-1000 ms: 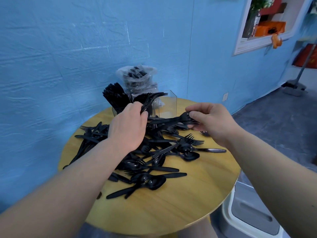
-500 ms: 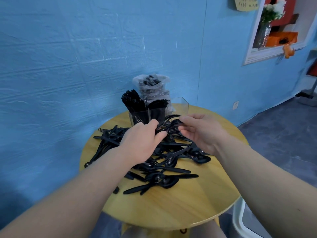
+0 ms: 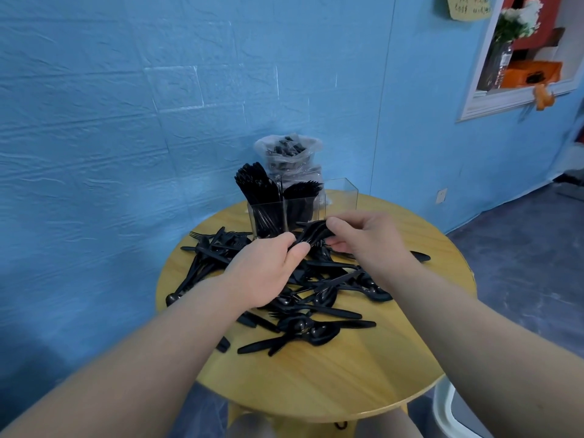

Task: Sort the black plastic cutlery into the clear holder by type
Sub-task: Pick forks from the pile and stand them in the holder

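A pile of loose black plastic cutlery (image 3: 316,298) covers the middle of the round wooden table (image 3: 347,380). Behind it stands the clear holder (image 3: 343,199), with black cutlery upright in its left and middle compartments; the right one looks bare. My left hand (image 3: 268,270) and my right hand (image 3: 366,241) meet just in front of the holder. Both pinch a small bunch of black pieces (image 3: 313,235) between them. Which type the bunch holds is hard to tell.
A clear plastic bag (image 3: 290,156) of more black cutlery stands behind the holder against the blue wall. A white bin (image 3: 448,409) sits on the floor at the table's lower right. A wall niche with flowers is at the upper right.
Both hands have come together in front of the holder. The bunch of pieces, first in the right hand, is now pinched by both. The camera has tilted up and back.
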